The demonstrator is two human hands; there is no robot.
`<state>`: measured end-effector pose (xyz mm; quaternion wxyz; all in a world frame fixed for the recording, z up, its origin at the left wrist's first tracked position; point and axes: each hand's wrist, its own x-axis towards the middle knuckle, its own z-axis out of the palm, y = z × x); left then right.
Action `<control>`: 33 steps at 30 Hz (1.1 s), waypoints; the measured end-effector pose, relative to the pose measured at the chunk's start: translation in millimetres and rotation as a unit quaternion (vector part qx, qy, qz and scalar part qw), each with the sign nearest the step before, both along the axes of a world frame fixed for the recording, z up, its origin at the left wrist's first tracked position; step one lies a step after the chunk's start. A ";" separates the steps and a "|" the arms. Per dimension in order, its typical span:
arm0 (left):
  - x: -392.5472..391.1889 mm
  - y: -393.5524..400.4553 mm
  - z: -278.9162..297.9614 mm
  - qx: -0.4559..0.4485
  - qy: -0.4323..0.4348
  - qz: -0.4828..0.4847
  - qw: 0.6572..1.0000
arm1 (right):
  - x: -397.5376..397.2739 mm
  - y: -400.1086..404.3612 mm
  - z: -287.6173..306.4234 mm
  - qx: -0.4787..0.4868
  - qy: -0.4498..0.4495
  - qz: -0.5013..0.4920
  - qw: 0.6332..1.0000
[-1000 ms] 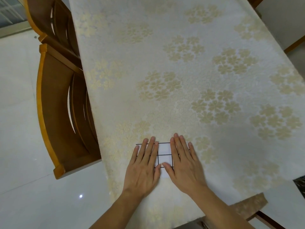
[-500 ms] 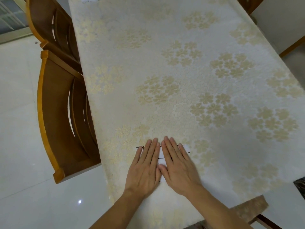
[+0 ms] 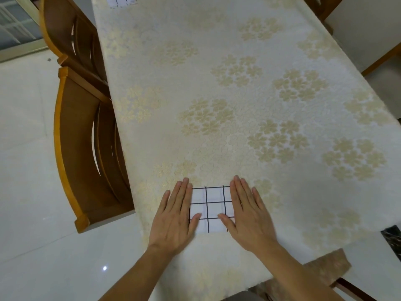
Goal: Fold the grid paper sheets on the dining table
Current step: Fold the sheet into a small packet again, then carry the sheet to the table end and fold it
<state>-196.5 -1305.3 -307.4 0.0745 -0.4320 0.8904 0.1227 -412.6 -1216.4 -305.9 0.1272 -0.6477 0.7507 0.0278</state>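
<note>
A folded grid paper sheet [image 3: 211, 208] lies near the table's [image 3: 238, 94] near edge, on the floral tablecloth. The left hand [image 3: 174, 216] and right hand [image 3: 247, 213] press flat on its left and right sides, fingers straight. Another grid sheet [image 3: 121, 1] lies at the table's far left corner. Two wooden chairs [image 3: 86, 148] stand along the left edge.

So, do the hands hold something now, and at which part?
Nothing is gripped. The left hand and right hand press flat on the side edges of the folded paper.
</note>
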 end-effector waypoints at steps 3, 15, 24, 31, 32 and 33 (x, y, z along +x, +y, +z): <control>3.8 0.1 0.4 -0.003 0.002 0.005 1.000 | -6.8 6.3 0.5 0.008 0.007 -0.006 1.000; 13.0 18.1 4.0 -0.014 -0.006 0.039 0.999 | -5.3 12.2 0.7 0.002 -0.001 -0.025 1.000; 16.3 19.2 0.4 -0.025 0.002 0.040 0.999 | -5.2 15.9 -4.5 0.002 0.006 -0.022 1.000; 19.7 23.3 27.6 0.031 0.089 0.135 0.986 | -12.6 19.7 15.9 -0.014 -0.038 -0.053 0.998; 20.8 23.9 35.6 0.034 0.134 0.181 0.974 | -16.3 22.1 22.2 -0.037 -0.055 -0.091 0.994; 21.7 23.7 42.2 0.032 0.172 0.229 0.958 | -19.5 24.3 27.8 -0.062 -0.074 -0.134 0.986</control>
